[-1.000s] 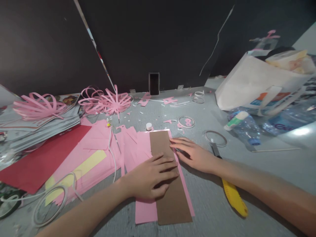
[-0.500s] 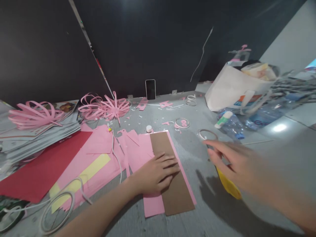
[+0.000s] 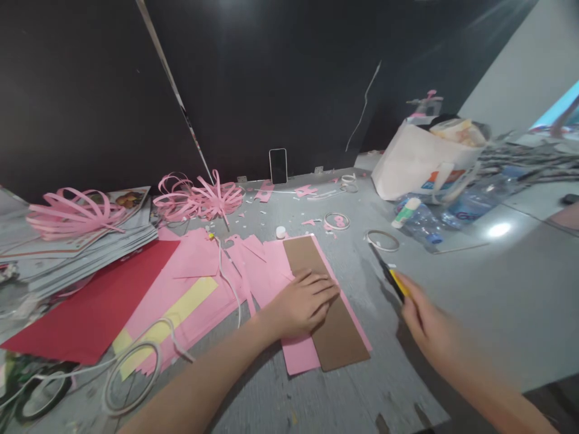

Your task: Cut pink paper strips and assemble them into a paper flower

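Note:
My left hand (image 3: 304, 302) lies flat, fingers together, on a brown cardboard strip (image 3: 337, 331) that rests on a pink paper sheet (image 3: 296, 355). To the right, my right hand (image 3: 427, 328) is closed around the yellow utility knife (image 3: 392, 278) on the grey table; its yellow handle end and dark blade tip stick out beyond the fingers, pointing toward the back. The hand is blurred.
Pink, yellow and red paper sheets (image 3: 90, 307) lie at the left with white cord loops (image 3: 131, 374). Pink curled paper shapes (image 3: 199, 196), a phone (image 3: 277, 165), tape rings (image 3: 382, 240), a glue stick (image 3: 406, 212), plastic bottles and a white bag (image 3: 420, 160) stand farther back.
My right hand left the brown strip's edge, swung right and closed on the yellow knife. The left hand stayed on the strip. The view shifted slightly right.

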Motion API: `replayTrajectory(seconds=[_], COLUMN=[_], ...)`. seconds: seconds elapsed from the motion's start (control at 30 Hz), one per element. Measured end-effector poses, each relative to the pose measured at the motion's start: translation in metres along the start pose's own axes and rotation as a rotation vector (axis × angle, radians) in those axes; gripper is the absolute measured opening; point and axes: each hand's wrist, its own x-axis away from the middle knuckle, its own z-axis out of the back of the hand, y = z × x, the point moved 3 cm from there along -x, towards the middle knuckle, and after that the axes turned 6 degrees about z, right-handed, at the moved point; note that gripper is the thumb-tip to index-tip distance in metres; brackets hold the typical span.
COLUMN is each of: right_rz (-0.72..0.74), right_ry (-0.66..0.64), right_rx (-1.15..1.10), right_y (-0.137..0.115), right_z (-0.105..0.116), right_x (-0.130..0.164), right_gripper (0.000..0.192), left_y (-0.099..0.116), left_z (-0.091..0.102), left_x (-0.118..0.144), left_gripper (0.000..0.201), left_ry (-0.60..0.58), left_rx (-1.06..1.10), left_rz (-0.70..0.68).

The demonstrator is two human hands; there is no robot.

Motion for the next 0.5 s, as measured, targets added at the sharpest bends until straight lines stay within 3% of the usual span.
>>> replayTrajectory(seconds=[0.1, 0.23, 0.33, 0.5], right_rz=[0.017, 0.156, 0.238, 0.241], right_ry=[-0.107, -0.119, -0.138, -0.178], right_rx=[-0.062, 0.014, 0.084, 0.080], right_y=[-0.030, -0.060, -0.069, -0.077], right_z=[-0.010, -0.018, -0.020, -0.025], right_x=[-0.014, -0.040, -0.058, -0.073], right_gripper=[0.059, 0.058, 0.057, 0.057], left_y=[0.001, 0.000, 0.000, 0.000], left_z=[0.000, -0.002, -0.003, -0.002], left_x=[0.000, 0.003, 0.006, 0.004], left_gripper=[0.042, 0.041, 0.040, 0.048], left_ry=[0.008, 0.053, 0.079, 0.071], left_rx=[-0.014, -0.069, -0.092, -0.123], left_rz=[-0.015, 0.088, 0.172, 0.168])
